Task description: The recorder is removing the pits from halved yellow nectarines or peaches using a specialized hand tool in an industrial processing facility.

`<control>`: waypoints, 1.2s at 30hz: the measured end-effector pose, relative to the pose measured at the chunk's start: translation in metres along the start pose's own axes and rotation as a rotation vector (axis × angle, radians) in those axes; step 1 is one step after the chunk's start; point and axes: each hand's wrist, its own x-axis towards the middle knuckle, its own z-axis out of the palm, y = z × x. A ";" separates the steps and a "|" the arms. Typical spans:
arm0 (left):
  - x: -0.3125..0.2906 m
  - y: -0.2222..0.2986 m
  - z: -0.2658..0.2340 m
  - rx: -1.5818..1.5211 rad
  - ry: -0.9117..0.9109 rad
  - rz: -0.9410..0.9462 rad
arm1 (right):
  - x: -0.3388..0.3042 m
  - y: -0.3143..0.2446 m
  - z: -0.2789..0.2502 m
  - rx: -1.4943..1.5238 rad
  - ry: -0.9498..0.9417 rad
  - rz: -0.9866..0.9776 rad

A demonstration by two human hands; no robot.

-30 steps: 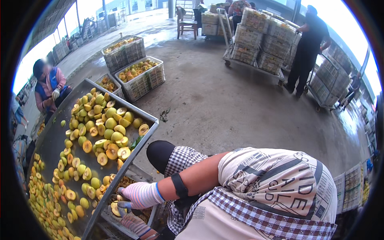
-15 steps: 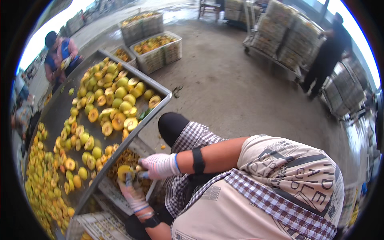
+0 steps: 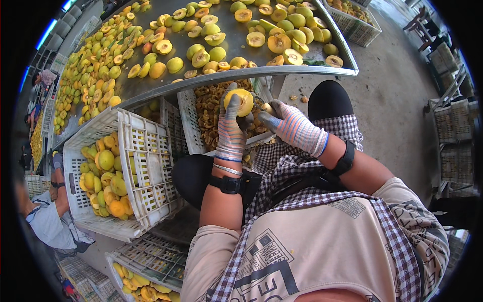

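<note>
My left hand [image 3: 232, 132], in a striped glove with grey fingertips, is closed round a yellow peach half [image 3: 245, 102], its cut face turned toward the right. My right hand [image 3: 298, 128], gloved alike, grips a small pitting tool [image 3: 266, 107] with a pale handle. Its metal end is beside the cut face; whether it touches the flesh I cannot tell. Below both hands is a white crate [image 3: 192, 126] of brownish pits and scraps. Just beyond it, the metal sorting table [image 3: 171, 89] bears many whole and halved peaches [image 3: 279, 44].
A white plastic crate [image 3: 127, 166] of peach halves stands tilted at my left, with another crate [image 3: 146, 259] lower down. A person in a light shirt [image 3: 50, 221] is at the far left. Filled crates [image 3: 352, 25] stand beyond the table's right corner; stacked crates [image 3: 455, 121] are farther right.
My view has swung left and down, bringing the tilted crate into sight. Both hands stay close together, with the peach half in the left and the tool in the right.
</note>
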 end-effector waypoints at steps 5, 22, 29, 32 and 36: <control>0.005 -0.009 0.003 -0.085 -0.059 0.054 | 0.002 -0.003 -0.001 -0.473 0.078 -0.192; 0.007 -0.017 -0.002 -0.143 -0.083 0.249 | 0.006 -0.023 0.021 -0.533 0.138 -0.235; 0.002 -0.013 0.001 0.088 -0.054 0.422 | 0.004 -0.030 0.015 -0.576 0.061 -0.223; 0.005 -0.015 -0.005 0.037 -0.068 0.420 | 0.005 -0.029 0.014 -0.579 -0.025 -0.184; 0.008 -0.013 -0.008 0.011 -0.073 0.431 | 0.007 -0.028 0.017 -0.528 0.000 -0.242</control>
